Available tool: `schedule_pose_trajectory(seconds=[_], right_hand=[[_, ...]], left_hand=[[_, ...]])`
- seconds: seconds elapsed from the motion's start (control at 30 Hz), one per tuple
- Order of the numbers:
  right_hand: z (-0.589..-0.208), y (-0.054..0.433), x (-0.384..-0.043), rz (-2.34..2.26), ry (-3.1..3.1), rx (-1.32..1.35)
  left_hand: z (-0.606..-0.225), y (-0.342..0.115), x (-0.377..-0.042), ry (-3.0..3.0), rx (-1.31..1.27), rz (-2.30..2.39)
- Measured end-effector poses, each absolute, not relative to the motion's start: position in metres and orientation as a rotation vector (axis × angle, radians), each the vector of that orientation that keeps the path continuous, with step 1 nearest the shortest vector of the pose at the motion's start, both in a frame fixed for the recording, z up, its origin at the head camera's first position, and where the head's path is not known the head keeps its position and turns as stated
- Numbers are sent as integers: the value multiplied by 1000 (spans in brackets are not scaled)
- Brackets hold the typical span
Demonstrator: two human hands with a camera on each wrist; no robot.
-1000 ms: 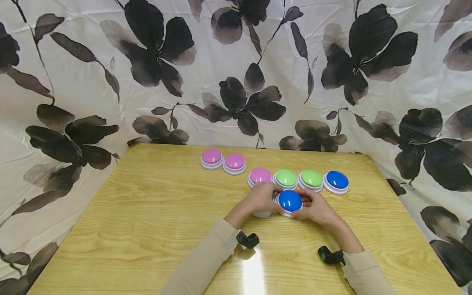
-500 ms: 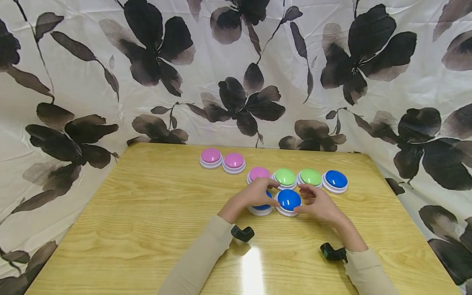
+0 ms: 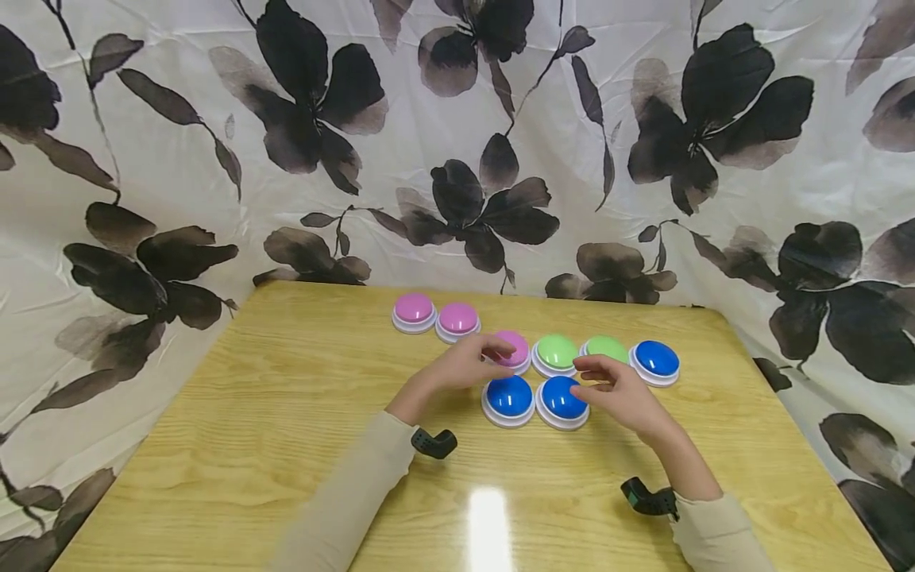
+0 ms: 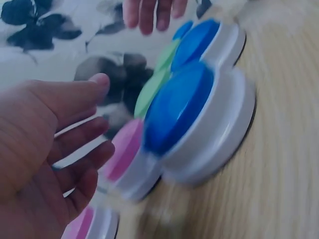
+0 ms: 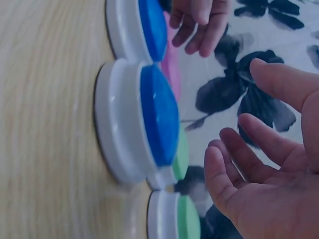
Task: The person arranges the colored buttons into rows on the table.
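Two blue push buttons on white round bases, a left one (image 3: 508, 397) and a right one (image 3: 562, 399), sit side by side on the table. Over the left side of the nearest pink button (image 3: 513, 349) hovers my left hand (image 3: 465, 365), its fingers loosely spread and holding nothing. My right hand (image 3: 620, 391) is beside the right blue button, fingers relaxed and partly covering a green button (image 3: 606, 347) behind. In the right wrist view a gap shows between that hand (image 5: 269, 169) and the blue button (image 5: 159, 114). Another green button (image 3: 557, 352) stands beside the pink one.
A third blue button (image 3: 655, 361) ends the back row at the right. Two more pink buttons (image 3: 414, 311) stand farther back on the left. The wooden table (image 3: 286, 413) meets a flowered cloth (image 3: 393, 143) behind it.
Both hands let go of the right blue button. My left hand moved away to the left, uncovering the left blue button; my right hand drew slightly back. The buttons stay in place.
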State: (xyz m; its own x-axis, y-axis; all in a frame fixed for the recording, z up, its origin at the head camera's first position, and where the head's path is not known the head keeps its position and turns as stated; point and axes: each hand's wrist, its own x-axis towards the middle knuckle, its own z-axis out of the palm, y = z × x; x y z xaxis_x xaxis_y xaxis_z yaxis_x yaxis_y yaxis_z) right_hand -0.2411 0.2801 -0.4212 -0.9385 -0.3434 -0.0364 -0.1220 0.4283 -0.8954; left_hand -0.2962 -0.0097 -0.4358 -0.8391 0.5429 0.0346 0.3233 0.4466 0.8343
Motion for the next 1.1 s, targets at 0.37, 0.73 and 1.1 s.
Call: schedule_pose_trajectory(seconds=[0.37, 0.73, 1.1], right_hand=[[-404, 245, -258, -1426, 2487, -469], [-380, 202, -284, -1345, 2504, -536], [-369, 146, -322, -1323, 2486, -572]], left_hand=[[-437, -76, -300, 2576, 672, 1263], [-453, -144, -308, 2606, 590, 1295], [-458, -194, -316, 2711, 429, 1402]])
